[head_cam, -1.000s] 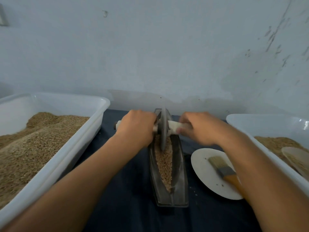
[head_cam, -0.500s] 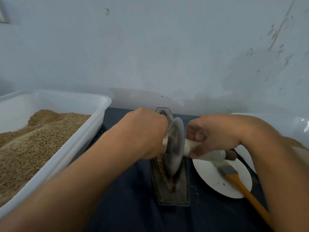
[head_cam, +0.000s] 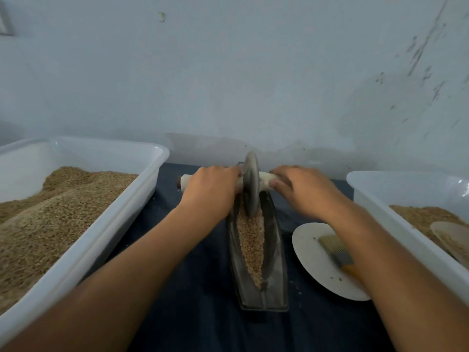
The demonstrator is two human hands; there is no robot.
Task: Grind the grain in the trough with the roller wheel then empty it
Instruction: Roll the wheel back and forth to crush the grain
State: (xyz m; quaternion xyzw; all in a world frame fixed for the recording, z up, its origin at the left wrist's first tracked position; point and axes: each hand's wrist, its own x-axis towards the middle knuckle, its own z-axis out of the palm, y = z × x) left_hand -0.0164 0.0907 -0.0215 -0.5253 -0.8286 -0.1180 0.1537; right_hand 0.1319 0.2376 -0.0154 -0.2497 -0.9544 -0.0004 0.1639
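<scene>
The wheel [head_cam: 251, 184] stood upright at the far end of the trough [head_cam: 274, 252], its rim down in the grain [head_cam: 250, 240]. The left hand [head_cam: 210, 191] and right hand [head_cam: 302, 189] each gripped the axle (one on either side of the disc). A brush [head_cam: 335, 250] lay on a plate [head_cam: 312, 260] right of the trough, between two grain-filled tubs [head_cam: 106, 232].

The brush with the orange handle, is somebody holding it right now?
No, the brush lies on the white plate, while both hands, left and right, grip the roller wheel handle.
</scene>
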